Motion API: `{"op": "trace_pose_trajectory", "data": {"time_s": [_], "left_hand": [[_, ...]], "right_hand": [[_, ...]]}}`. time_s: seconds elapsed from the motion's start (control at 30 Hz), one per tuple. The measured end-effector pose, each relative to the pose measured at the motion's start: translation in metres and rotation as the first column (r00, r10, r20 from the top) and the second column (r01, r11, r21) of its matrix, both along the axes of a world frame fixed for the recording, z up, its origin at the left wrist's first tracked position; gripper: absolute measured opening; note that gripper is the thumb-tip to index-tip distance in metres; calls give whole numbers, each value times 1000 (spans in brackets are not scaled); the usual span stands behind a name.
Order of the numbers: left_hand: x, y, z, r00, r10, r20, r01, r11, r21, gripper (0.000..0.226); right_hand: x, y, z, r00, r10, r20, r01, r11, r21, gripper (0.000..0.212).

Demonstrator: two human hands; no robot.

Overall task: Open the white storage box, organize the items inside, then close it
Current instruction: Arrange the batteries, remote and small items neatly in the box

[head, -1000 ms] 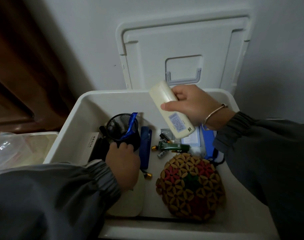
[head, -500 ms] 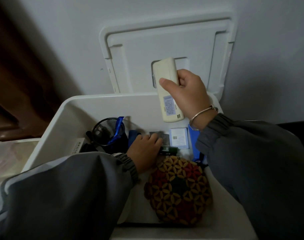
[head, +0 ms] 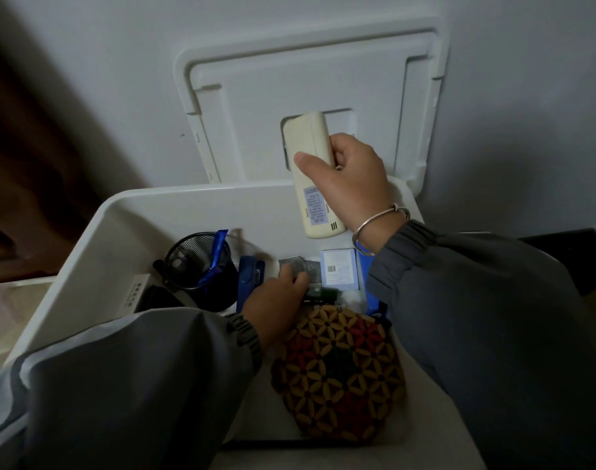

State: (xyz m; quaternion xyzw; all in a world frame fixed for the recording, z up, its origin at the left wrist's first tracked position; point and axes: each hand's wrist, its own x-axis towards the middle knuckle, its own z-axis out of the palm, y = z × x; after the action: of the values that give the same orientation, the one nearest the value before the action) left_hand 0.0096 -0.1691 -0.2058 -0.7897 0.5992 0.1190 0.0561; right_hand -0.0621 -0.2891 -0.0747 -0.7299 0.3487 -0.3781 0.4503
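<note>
One round beaded mat (head: 337, 374), mesh cup (head: 198, 262)

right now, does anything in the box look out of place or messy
Nothing spilled or broken. The remote is out of the box, gripped in the right hand above it; the left hand reaches into a jumble of small items mid-box.

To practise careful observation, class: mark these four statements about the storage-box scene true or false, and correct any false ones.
1. The right hand grips a cream remote control. True.
2. The white lid covers the storage box. False: it leans against the wall behind the box.
3. The black mesh pen cup stands in the box's right half. False: it stands in the left half.
4. The left hand reaches inside the box. True.
</note>
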Motion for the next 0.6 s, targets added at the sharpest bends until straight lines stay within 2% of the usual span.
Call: {"op": "trace_pose_trajectory", "data": {"time_s": [0.13,0.27,0.33,0.4,0.43,0.5,0.57,0.6], "left_hand": [[6,-3,-2,997,26,-79,-27,1000,-14,42],[17,-9,1,987,32,-155,-26,999,41,53],[21,-14,6,966,57,-252,-51,998,31,34],[23,-16,14,889,155,-431,-148,988,49,20],[24,-15,19,805,233,-546,-217,972,95,19],[26,-9,30,517,398,-758,-322,911,259,21],[29,0,41,187,489,-852,-349,844,408,24],[31,5,47,50,507,-860,-345,817,461,25]], "right_hand": [[0,-1,-1,1000,-13,-6,13,1000,-3,28],[0,-1,-2,1000,-11,-6,11,1000,-2,26],[0,-1,-2,1000,-12,0,12,1000,2,26],[0,-1,-2,1000,-17,11,17,1000,5,26],[0,-1,-2,1000,-18,10,18,1000,1,26],[0,-1,-2,1000,-20,3,20,1000,-10,26],[0,-1,-2,1000,-24,5,24,1000,-12,26],[0,-1,-2,1000,-27,4,27,1000,-13,27]]}}
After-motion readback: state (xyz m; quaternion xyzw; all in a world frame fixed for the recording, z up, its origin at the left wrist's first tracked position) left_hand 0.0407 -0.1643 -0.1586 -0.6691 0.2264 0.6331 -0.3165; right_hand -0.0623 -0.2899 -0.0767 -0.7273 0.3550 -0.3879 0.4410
